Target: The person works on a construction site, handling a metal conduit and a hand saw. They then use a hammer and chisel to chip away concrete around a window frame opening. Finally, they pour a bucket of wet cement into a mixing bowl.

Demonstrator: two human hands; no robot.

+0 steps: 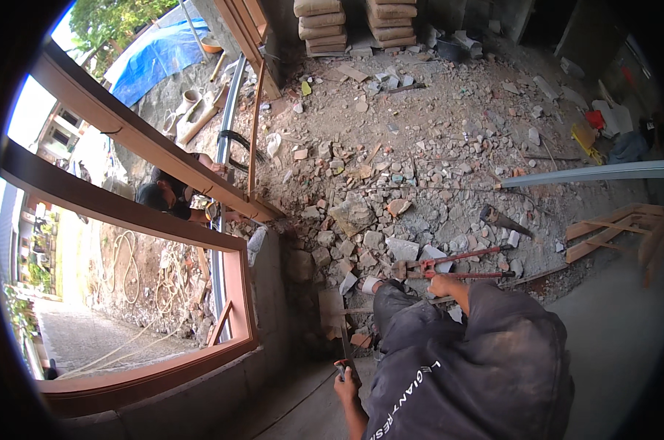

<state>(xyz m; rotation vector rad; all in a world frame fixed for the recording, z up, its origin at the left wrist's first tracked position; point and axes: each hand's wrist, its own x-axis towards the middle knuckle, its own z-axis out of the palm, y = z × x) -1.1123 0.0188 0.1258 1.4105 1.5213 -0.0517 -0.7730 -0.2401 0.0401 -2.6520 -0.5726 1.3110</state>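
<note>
My left hand, low in the picture, is closed around the orange-and-black handle of a handsaw. The saw's narrow dark blade points away from me beside a board on the ground. Farther right, my right hand is closed at the lower arm of a red-handled bolt cutter, close to its jaws. The bolt cutter lies over broken stone, its two handles spread apart toward the right. My fingertips are partly hidden there.
Rubble covers the ground ahead. To the left stands a wooden window frame on a low wall; beyond it another person bends by a metal channel. Stacked sacks stand far off. Right are a metal profile and timber pieces.
</note>
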